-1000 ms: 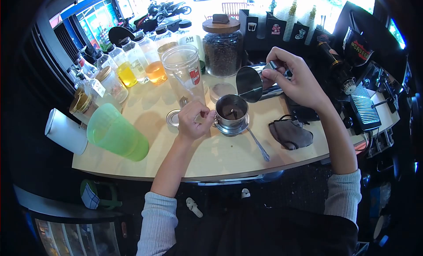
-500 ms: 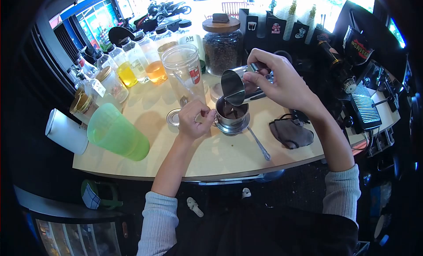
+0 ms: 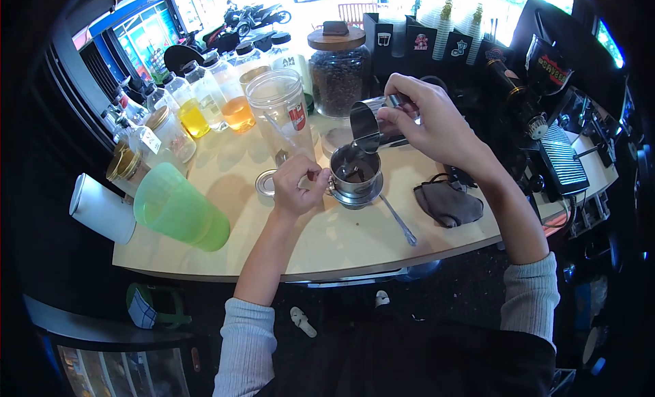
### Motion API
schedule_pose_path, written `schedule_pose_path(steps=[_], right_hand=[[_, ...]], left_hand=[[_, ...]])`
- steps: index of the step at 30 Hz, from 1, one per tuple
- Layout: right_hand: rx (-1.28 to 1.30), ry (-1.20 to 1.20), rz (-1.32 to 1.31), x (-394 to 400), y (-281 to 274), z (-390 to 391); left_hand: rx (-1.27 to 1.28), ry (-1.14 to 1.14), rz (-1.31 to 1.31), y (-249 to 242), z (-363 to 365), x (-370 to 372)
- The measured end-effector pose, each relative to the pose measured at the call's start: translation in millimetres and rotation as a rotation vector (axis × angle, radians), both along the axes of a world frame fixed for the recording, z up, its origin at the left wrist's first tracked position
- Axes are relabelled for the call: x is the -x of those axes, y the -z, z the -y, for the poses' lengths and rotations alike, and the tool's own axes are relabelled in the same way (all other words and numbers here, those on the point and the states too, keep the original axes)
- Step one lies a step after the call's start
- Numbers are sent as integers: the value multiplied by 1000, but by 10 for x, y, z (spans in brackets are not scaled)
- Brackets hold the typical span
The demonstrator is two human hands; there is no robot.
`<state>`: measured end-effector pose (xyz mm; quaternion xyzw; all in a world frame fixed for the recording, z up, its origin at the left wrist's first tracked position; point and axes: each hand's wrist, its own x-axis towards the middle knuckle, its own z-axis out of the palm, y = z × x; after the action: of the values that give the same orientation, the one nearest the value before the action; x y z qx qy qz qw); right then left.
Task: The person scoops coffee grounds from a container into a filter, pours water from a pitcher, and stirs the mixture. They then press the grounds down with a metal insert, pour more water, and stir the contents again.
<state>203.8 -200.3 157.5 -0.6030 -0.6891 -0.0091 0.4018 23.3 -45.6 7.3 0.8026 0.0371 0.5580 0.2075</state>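
Observation:
My right hand (image 3: 433,117) grips the handle of a small metal pitcher (image 3: 366,129), which is tilted with its lip just over a metal coffee drip filter (image 3: 355,187). Dark contents and a shiny wet patch show inside the filter. With thumb and fingers closed, my left hand (image 3: 297,187) pinches the small handle on the filter's left side. A metal spoon (image 3: 404,228) lies on the table, its bowl end hidden by the filter's base. Behind my left hand stands a tall clear plastic jar (image 3: 280,100) with a red label. Beside it lies a round lid (image 3: 265,183).
A green plastic cup (image 3: 181,207) and a white container (image 3: 102,207) stand at the left. Several syrup bottles (image 3: 235,110) line the back, near a wooden-lidded coffee bean jar (image 3: 339,76). A dark cloth mask (image 3: 448,202) lies at right, before a coffee machine (image 3: 563,161).
The pitcher has turned slightly in my right hand, so its mouth looks narrower and its lip sits a little farther right. My left hand keeps its hold on the filter's handle.

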Motion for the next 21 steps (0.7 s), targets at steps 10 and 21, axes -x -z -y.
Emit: schedule_pose_path(steps=[10, 21], right_hand=[[32, 141, -101, -414, 225, 152], [84, 114, -905, -1017, 1462, -88]], left_hand=[[43, 9, -38, 36, -12, -5], [89, 26, -68, 44, 4, -8]])
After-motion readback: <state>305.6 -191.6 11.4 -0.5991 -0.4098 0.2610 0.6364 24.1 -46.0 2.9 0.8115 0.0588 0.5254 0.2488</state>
